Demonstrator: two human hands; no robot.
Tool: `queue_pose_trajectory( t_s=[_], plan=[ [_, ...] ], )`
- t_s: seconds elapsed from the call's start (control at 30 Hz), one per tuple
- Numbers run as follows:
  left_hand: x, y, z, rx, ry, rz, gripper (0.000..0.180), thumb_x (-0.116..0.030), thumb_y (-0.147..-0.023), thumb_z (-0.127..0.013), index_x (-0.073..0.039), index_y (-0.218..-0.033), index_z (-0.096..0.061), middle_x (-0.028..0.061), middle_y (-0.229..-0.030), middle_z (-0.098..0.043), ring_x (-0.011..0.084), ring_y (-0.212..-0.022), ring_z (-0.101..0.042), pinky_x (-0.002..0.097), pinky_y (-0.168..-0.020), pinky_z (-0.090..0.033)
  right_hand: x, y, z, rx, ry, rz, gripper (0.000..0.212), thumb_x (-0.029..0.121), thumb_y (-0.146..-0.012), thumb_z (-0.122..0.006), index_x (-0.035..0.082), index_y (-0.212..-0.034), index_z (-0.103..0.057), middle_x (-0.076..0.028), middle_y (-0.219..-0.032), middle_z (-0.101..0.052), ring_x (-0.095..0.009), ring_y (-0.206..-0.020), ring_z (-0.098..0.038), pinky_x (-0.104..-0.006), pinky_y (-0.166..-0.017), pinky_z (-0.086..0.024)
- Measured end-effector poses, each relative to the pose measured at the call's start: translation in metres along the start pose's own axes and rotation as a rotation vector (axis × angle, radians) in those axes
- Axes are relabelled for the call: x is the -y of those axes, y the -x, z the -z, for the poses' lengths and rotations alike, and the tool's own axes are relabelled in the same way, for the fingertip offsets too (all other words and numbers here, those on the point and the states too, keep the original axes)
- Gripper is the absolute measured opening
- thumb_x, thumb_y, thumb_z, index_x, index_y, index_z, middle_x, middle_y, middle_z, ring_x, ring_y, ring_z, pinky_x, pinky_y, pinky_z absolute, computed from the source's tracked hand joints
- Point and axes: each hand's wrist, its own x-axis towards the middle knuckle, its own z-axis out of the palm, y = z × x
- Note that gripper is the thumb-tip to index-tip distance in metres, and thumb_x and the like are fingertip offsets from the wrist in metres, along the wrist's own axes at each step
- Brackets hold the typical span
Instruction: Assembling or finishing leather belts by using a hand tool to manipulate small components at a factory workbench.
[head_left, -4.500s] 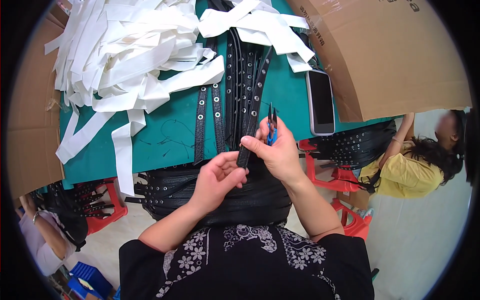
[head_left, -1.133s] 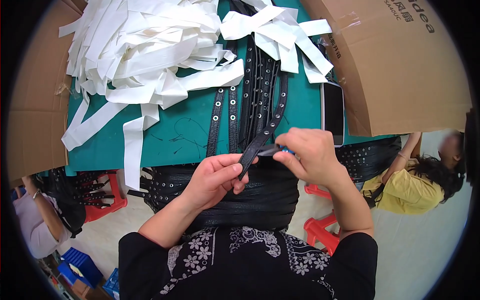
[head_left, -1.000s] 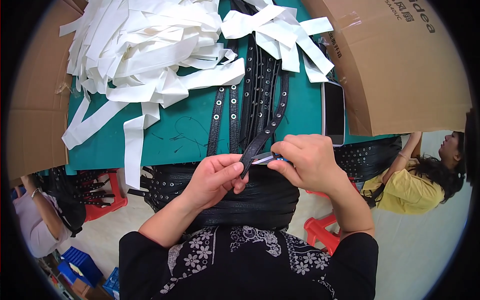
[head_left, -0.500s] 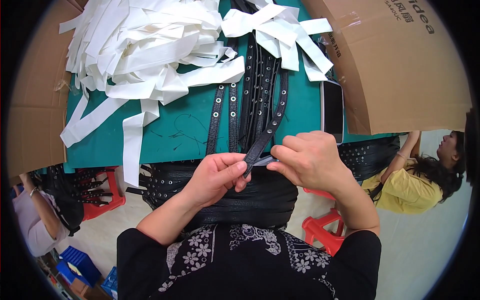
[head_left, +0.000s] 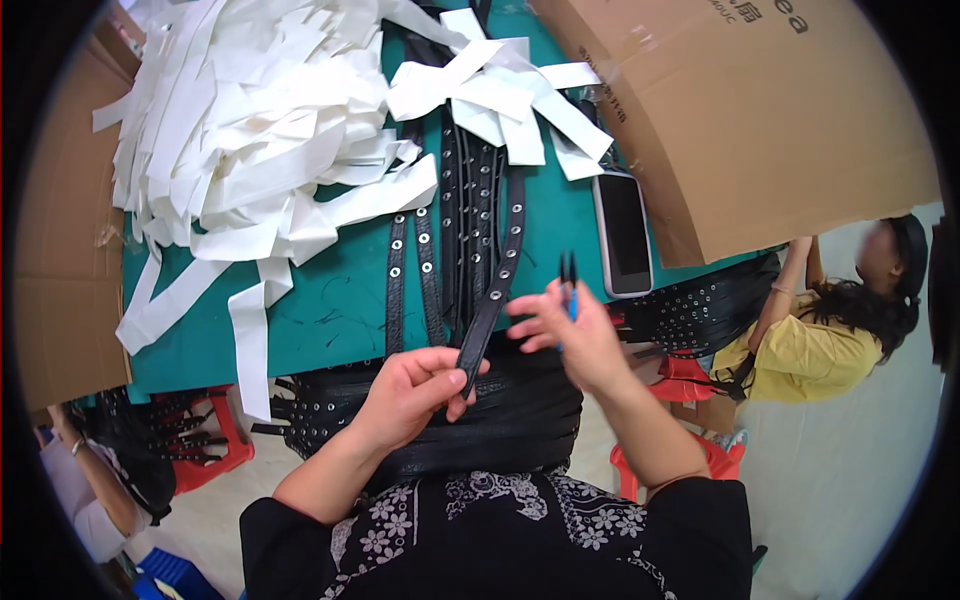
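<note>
My left hand (head_left: 418, 392) pinches the lower end of a black eyelet strap (head_left: 492, 305) between thumb and fingers, just off the table's near edge. From there the strap runs up and away toward a bundle of similar black straps (head_left: 462, 215). To its right, my right hand (head_left: 585, 340) is raised and slightly blurred, with some fingers spread. Small blue thread snips (head_left: 570, 300) are tucked in that hand, their two narrow dark points upward and apart from the strap. Two more eyelet straps (head_left: 396, 290) lie left of the bundle.
A large heap of white fabric strips (head_left: 250, 130) covers the table's (head_left: 330, 335) far left, with a smaller pile (head_left: 500, 90) on the bundle. A phone (head_left: 624, 235) lies beside a cardboard box (head_left: 760, 130). Black strapped material (head_left: 510, 410) drapes across my lap. Co-workers sit at both sides.
My right hand has drawn back from the strap end and turned upward, showing the blue snips. My left hand keeps its pinch on the strap. The view has shifted slightly.
</note>
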Motion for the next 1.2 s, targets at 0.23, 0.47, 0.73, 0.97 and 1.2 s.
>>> queue_pose_trajectory(
  t_s=[0.23, 0.47, 0.73, 0.97, 1.2],
  plan=[
    [-0.046, 0.01, -0.033, 0.141, -0.955, -0.024, 0.016, -0.011, -0.084, -0.054, 0.0, -0.091, -0.064, 0.0045, -0.073, -0.061, 0.0126, -0.058, -0.054, 0.0242, -0.052, -0.042, -0.03, 0.004, -0.01, 0.003, -0.434, -0.07, 0.024, 0.003, -0.082, -0.06, 0.015, -0.085, -0.04, -0.009, -0.096, -0.059, -0.018, -0.081, -0.061, -0.0281, -0.064, -0.052],
    [-0.071, 0.036, -0.091, 1.044, 0.157, -0.252, 0.034, -0.028, -0.092, -0.044, 0.001, -0.104, -0.056, 0.0137, -0.107, -0.048, 0.0219, -0.081, -0.043, 0.0312, -0.077, -0.036, -0.019, 0.009, -0.005, 0.102, -0.685, -0.105, 0.015, 0.004, -0.084, -0.052, 0.016, -0.084, -0.042, -0.005, -0.093, -0.053, -0.019, -0.078, -0.059, -0.0333, -0.067, -0.052],
    [-0.078, 0.015, -0.103, 1.146, 0.26, -0.166, 0.035, -0.025, -0.094, -0.041, 0.006, -0.106, -0.054, 0.0095, -0.101, -0.058, 0.0203, -0.084, -0.041, 0.0298, -0.074, -0.036, -0.026, 0.004, 0.004, 0.256, -1.152, -0.169, 0.011, 0.005, -0.083, -0.042, 0.013, -0.089, -0.044, -0.006, -0.089, -0.049, -0.019, -0.072, -0.055, -0.038, -0.068, -0.054],
    [-0.077, -0.01, -0.069, 0.56, -0.699, -0.753, 0.02, -0.022, -0.086, -0.053, -0.002, -0.087, -0.058, 0.0106, -0.089, -0.052, 0.0206, -0.074, -0.05, 0.0274, -0.069, -0.04, -0.024, 0.013, -0.005, 0.097, -0.656, 0.04, 0.018, 0.001, -0.081, -0.053, 0.013, -0.086, -0.039, -0.006, -0.088, -0.051, -0.017, -0.077, -0.056, -0.0328, -0.068, -0.052],
    [-0.061, -0.08, -0.018, -0.04, -0.217, 0.003, 0.031, -0.01, -0.09, -0.048, 0.002, -0.119, -0.044, 0.007, -0.088, -0.057, 0.0112, -0.062, -0.055, 0.0242, -0.057, -0.047, -0.023, 0.023, -0.034, 0.074, 0.269, 0.393, 0.028, 0.003, -0.081, -0.061, 0.008, -0.076, -0.034, -0.007, -0.087, -0.057, -0.01, -0.08, -0.052, -0.0255, -0.074, -0.044]
  ],
)
